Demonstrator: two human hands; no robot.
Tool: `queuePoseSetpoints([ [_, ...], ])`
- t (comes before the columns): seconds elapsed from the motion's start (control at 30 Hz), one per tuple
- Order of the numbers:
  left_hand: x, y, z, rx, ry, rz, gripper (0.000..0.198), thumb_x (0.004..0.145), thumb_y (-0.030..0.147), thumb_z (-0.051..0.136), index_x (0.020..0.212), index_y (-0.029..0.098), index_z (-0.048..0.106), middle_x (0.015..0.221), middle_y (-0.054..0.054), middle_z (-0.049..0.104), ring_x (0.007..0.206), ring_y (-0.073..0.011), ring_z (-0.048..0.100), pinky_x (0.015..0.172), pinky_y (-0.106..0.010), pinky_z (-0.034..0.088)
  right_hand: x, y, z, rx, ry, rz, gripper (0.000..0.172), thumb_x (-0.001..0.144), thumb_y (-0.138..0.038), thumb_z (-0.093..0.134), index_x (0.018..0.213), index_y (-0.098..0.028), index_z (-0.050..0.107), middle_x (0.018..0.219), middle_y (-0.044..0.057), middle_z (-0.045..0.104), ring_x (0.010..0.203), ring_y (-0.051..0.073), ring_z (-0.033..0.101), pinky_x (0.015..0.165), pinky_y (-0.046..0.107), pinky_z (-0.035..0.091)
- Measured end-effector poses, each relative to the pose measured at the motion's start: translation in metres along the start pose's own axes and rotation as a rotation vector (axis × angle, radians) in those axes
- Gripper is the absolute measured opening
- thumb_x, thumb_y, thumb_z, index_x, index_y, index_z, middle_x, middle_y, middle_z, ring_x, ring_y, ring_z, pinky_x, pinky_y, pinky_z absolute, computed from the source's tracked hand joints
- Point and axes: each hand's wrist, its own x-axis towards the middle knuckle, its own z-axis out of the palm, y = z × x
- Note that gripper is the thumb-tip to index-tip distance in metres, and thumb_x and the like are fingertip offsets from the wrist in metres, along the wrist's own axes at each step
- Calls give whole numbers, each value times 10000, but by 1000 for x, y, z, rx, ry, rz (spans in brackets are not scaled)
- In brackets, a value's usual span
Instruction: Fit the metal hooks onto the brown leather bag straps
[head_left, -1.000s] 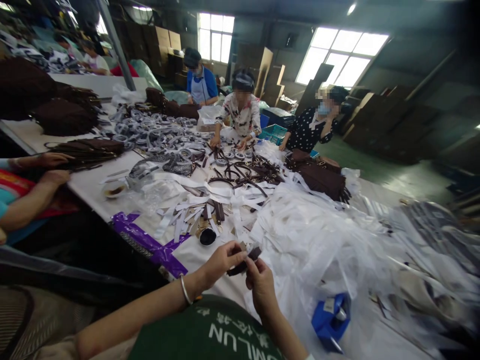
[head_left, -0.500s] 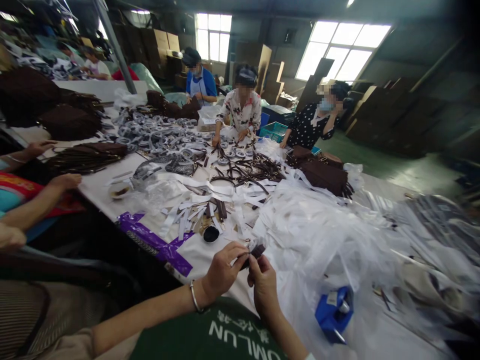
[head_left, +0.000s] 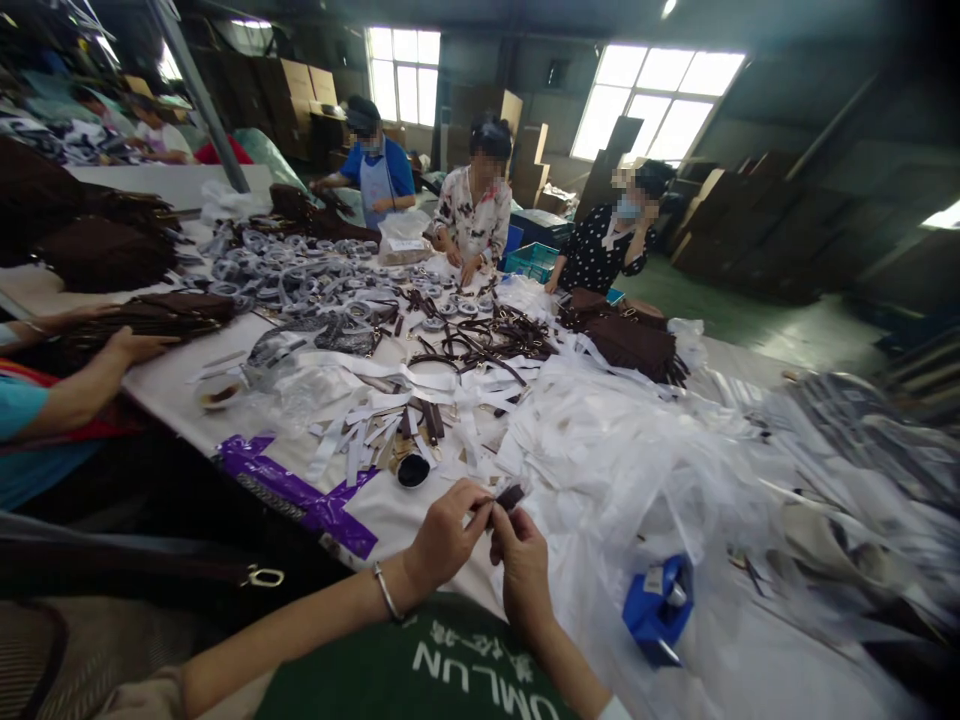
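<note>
A small dark brown strap piece [head_left: 511,496] is pinched between my two hands above the front edge of the table. My left hand [head_left: 450,535], with a silver bangle at the wrist, grips its near end with thumb and fingertips. My right hand [head_left: 520,565] is closed on it from the right, fingertips touching those of the left. Part of the piece is hidden by my fingers. Just beyond lie a small cup of black stuff [head_left: 412,470] and a heap of white and brown strips [head_left: 390,425].
A blue tape dispenser [head_left: 660,610] stands at right beside crumpled clear plastic [head_left: 622,440]. Purple tape [head_left: 300,500] covers the table edge. Brown straps [head_left: 480,340] and wrapped rings [head_left: 300,265] fill the middle. Co-workers stand across the table; another's hands [head_left: 135,345] are at left.
My hands keep hold of the brown piece, barely shifted. The co-worker's hands at left have moved onto the brown stack. A strap with a gold-coloured clasp now shows at lower left.
</note>
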Motion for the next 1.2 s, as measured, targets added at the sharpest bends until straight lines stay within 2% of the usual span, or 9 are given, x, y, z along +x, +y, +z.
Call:
queuePoseSetpoints([
  [0.23,10,-4,0,355,-34,221,158,920,160,411,914,152,568,885,-85,599,878,-187,589,803,-329,524,2,0,-1,158,-134,54,291,811,-475,621,824,-184,633,672,-26,564,595,112,479,545,243,407],
  [0.43,-3,-13,16,648,-115,385,368,880,50,351,1220,30,490,1158,-215,595,1105,-259,575,922,-382,504,11,10,-8,103,-64,38,347,813,-507,597,867,-171,663,705,15,622,616,137,524,558,255,441],
  [0.53,-10,-16,23,731,-155,369,408,866,40,349,1253,-41,453,1234,-284,546,1181,-315,532,951,-424,480,11,7,-9,87,-79,58,416,822,-565,544,861,-170,671,720,38,639,640,166,565,590,283,472],
  [0.67,-5,-11,16,483,-215,248,390,889,78,348,1243,0,492,1256,-261,542,1198,-302,515,975,-432,455,7,-4,-10,-36,-61,17,364,778,-538,624,808,-179,672,668,21,618,603,162,552,552,270,456],
  [0.8,9,-8,0,-67,-226,-196,209,869,261,551,1027,140,614,1041,-104,650,967,-207,605,822,-312,500,5,-1,-15,-10,-64,9,379,784,-539,619,719,-168,654,555,-14,503,479,112,426,451,245,360],
  [0.87,14,-9,-2,-333,-269,-431,281,791,356,663,959,136,618,910,-65,657,815,-178,610,698,-267,482,5,4,-21,34,-98,-2,372,778,-529,634,705,-165,647,594,-7,511,480,100,411,443,240,345],
  [0.97,15,-12,4,-600,-406,-588,422,749,453,692,1001,124,613,818,-33,642,684,-135,564,578,-217,398,3,10,-32,95,-123,34,390,774,-536,637,673,-160,629,587,-7,509,446,86,393,408,230,318],
  [1.1,9,-9,25,-591,-544,-644,428,754,516,657,833,95,650,685,-24,614,591,-106,476,524,-212,290,-11,10,-48,41,-79,37,433,807,-553,587,631,-158,596,513,-29,470,400,73,382,381,213,297],
  [1.2,6,-6,42,-516,-565,-671,419,732,517,661,763,99,659,667,-30,612,624,-128,474,555,-229,300,-14,15,-58,-39,-64,27,467,816,-579,547,616,-160,593,510,-30,489,398,79,423,386,208,331],
])
